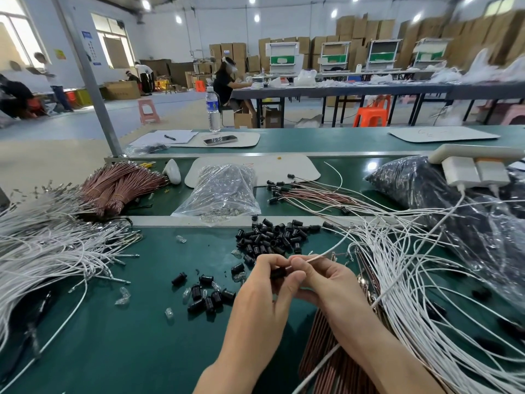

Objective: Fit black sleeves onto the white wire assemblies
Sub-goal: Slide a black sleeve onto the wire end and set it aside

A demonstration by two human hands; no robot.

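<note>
Nearest the camera in the head view, two bare forearms reach up from the bottom edge and meet over the green bench (127, 322). The left hand (264, 282) has its fingers curled round one black sleeve (277, 272), pinched between thumb and fingertips. The right hand (326, 282) pinches a white wire (315, 257) between thumb and forefinger, close to its end.

Sleeve and wire end lie between the two sets of fingertips, touching or almost touching; the fingers hide the joint itself. The sleeve's long axis runs roughly left to right, from one hand towards the other, and its open end appears to face the right hand. The wire runs nearly along that same line, leaving the right fingertips rightward and slightly away from the person, so both hands are equally near. I judge the coming move to be a straight push along this shared axis, and any tilt between the two would make the wire end catch on the sleeve's rim.

Just beyond the hands lies a loose pile of sleeves (272, 237), with more scattered to the left of the left hand. To the right of the right hand sprawls the heap of white wires (426, 280); brown wires (341, 351) lie under the right forearm.
</note>
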